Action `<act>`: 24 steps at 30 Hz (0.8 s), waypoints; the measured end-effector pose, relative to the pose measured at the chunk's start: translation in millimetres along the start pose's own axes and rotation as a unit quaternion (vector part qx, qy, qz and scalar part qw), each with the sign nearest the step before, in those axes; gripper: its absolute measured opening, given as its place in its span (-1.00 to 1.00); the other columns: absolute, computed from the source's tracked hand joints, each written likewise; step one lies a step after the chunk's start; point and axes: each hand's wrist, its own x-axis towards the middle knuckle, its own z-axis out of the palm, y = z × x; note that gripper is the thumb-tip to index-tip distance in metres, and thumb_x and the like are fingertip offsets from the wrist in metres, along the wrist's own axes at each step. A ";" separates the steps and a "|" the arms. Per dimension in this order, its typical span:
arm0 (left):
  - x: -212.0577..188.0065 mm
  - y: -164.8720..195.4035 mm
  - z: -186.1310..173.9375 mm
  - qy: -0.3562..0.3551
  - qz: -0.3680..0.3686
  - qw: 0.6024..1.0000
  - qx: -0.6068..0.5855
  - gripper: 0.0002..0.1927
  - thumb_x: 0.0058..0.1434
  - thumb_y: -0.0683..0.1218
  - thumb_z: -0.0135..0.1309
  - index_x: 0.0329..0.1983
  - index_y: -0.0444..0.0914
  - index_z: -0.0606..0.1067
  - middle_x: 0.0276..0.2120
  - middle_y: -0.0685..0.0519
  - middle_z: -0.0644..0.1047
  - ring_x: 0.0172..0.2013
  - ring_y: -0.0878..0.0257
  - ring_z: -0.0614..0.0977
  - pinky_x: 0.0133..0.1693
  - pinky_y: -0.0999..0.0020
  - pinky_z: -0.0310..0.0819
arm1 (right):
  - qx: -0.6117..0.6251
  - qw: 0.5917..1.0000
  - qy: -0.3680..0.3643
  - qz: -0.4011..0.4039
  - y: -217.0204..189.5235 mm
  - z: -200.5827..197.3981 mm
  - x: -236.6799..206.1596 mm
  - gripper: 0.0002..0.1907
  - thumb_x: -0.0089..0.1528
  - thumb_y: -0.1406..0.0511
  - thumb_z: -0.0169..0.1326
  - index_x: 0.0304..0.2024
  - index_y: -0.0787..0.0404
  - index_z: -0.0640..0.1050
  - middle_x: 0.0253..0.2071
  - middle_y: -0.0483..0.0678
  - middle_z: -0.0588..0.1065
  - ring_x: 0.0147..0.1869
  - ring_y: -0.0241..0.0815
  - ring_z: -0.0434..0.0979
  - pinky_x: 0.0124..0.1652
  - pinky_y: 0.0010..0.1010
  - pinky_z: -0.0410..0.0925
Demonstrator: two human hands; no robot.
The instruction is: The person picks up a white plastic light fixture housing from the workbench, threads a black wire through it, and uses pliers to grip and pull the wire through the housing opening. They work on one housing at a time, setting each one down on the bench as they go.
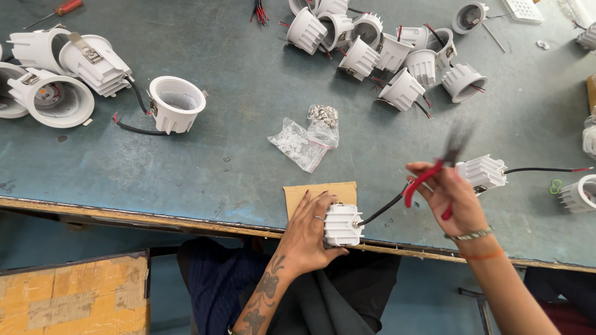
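Observation:
My left hand grips a white ribbed lamp housing at the table's front edge, over a piece of cardboard. A black cable runs from the housing toward my right hand. That hand holds red-handled pliers, their blurred jaws pointing up. Just beyond the right hand lies another white ribbed housing with a black lead trailing right.
Several white lamp housings lie heaped at the back; more sit at the left, one open cup apart. Small plastic bags of parts lie mid-table. A red screwdriver is far left. The green tabletop ends at a worn edge.

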 end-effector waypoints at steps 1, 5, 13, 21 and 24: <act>-0.6 0.2 0.9 0.000 -0.007 1.000 -0.007 0.06 -0.26 0.03 0.53 0.29 -0.26 0.21 0.09 -0.15 0.49 0.18 -0.17 0.51 0.37 -0.17 0.05 | 0.050 0.999 -0.002 -0.007 -5.9 1.5 -9.1 -0.64 0.48 0.10 -0.09 0.05 0.24 0.52 0.19 0.15 0.49 0.40 0.07 0.42 0.38 0.04 0.26; 0.2 1.4 2.4 0.008 -0.014 1.000 -0.005 -0.03 -0.17 0.12 0.50 0.25 -0.23 0.27 0.00 -0.07 0.55 0.10 -0.07 0.58 0.41 -0.17 0.07 | 0.191 0.974 -0.105 -0.052 -36.2 18.4 -39.1 -0.55 0.64 0.10 -0.16 -0.10 0.30 0.55 0.12 0.17 0.50 0.38 0.13 0.45 0.45 0.12 0.24; 7.3 13.0 -5.4 0.059 0.028 0.995 0.069 -0.17 -0.24 0.10 0.46 0.15 -0.14 0.45 -0.04 -0.11 0.46 0.06 -0.15 0.53 0.34 -0.23 0.10 | -0.722 0.659 -0.025 -0.208 -125.4 68.3 -77.4 -0.78 0.28 0.22 -0.01 -0.11 0.16 0.53 0.32 -0.05 0.41 0.42 -0.11 0.40 0.31 -0.03 0.24; 18.7 19.0 -7.6 0.017 -0.052 0.998 0.033 -0.20 -0.20 0.07 0.46 0.15 -0.14 0.44 -0.06 -0.11 0.45 -0.01 -0.10 0.52 0.00 0.02 0.47 | -0.938 0.167 -0.152 -0.264 -120.1 88.4 -64.9 -0.63 0.20 0.09 0.05 -0.03 0.05 0.65 0.42 -0.07 0.38 0.58 -0.04 0.20 0.39 0.51 -0.17; 24.4 21.8 -6.7 0.029 -0.008 0.998 0.052 -0.18 -0.25 0.03 0.46 0.15 -0.15 0.45 -0.08 -0.14 0.44 -0.05 -0.11 0.52 -0.05 0.02 0.47 | -0.937 0.120 -0.192 -0.267 -112.1 91.3 -57.4 -0.66 0.19 0.12 0.07 -0.01 -0.03 0.63 0.37 -0.06 0.40 0.50 -0.08 0.18 0.27 0.51 -0.12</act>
